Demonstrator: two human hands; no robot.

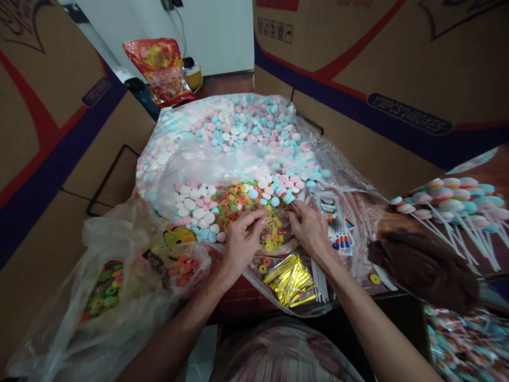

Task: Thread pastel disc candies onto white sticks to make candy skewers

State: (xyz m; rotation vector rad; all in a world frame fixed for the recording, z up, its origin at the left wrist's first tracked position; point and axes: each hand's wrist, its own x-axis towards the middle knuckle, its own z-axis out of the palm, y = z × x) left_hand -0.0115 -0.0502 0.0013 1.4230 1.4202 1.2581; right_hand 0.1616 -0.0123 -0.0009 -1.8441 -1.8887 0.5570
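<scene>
My left hand (242, 240) and my right hand (309, 228) rest side by side on a heap of small coloured ring candies (238, 204) in front of me. Each hand has its fingers pinched together over the rings; what they pinch is too small to make out. Behind the rings lies a big clear plastic bag (186, 159) full of pink, blue and white round candies (242, 124). Gold twist ties (289, 278) and thin white sticks (320, 281) lie just under my wrists.
A plastic bag of green and red ring candies (107, 289) slumps at the left. Finished lollipops on sticks (453, 204) fan out at the right above a brown cloth (425, 265). Large cardboard boxes (358, 79) wall in both sides. Small clear wrappers (338, 223) lie by my right hand.
</scene>
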